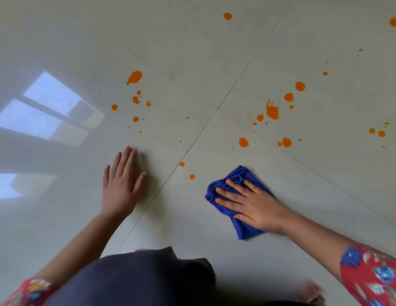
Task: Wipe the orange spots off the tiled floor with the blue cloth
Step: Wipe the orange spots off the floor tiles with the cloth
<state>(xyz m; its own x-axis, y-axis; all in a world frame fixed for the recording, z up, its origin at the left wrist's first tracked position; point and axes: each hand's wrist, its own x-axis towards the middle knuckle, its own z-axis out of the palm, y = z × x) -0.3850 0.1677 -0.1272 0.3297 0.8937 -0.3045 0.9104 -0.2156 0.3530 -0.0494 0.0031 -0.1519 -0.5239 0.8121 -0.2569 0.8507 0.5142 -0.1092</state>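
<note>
A crumpled blue cloth (pixel 234 180) lies on the pale tiled floor (pixel 214 62), and my right hand (pixel 252 205) presses flat on it with fingers spread. My left hand (pixel 122 184) rests flat on the floor to the left, fingers straight, holding nothing. Orange spots are scattered ahead: a cluster at centre left with a large blot (pixel 134 77), another cluster at centre right with a big splat (pixel 272 111), and two small drops (pixel 192 177) between my hands, just left of the cloth.
Dark grout lines (pixel 192 146) cross the floor diagonally. A bright window reflection (pixel 44 107) shines on the tiles at left. My dark-clothed knees (pixel 137 279) fill the bottom centre, and more orange spots lie far right (pixel 394 21).
</note>
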